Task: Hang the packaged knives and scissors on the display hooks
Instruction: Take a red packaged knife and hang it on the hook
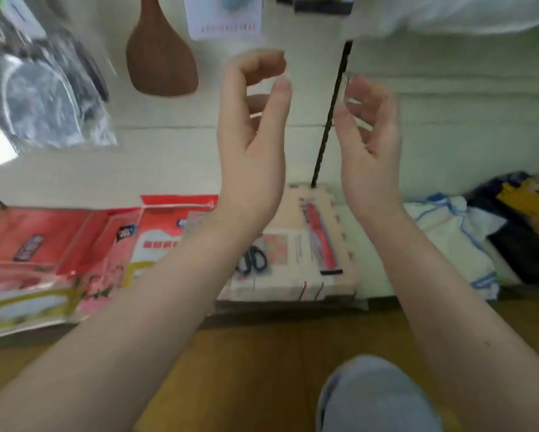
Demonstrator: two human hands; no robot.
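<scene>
The left hand's (252,135) fingers (262,62) are softly bent and hold nothing. The right hand's (371,138) fingers (366,92) are bent the same way, also holding nothing. A thin, dark, bumpy rod (332,120) runs between the hands. Below them, a pale box (293,288) sits on the floor. On it lie the packaged scissors (252,260) with round black handles and the packaged knife (319,238) with a red handle. Shiny red packs (59,244) lie to the left, their words too blurry to read. A white cloth with blue stripes (449,238) lies to the right. A smooth brown wooden spatula (162,57) and a white card (224,20) hang on the pale wall (464,104). The floor (230,353) is brown wood.
</scene>
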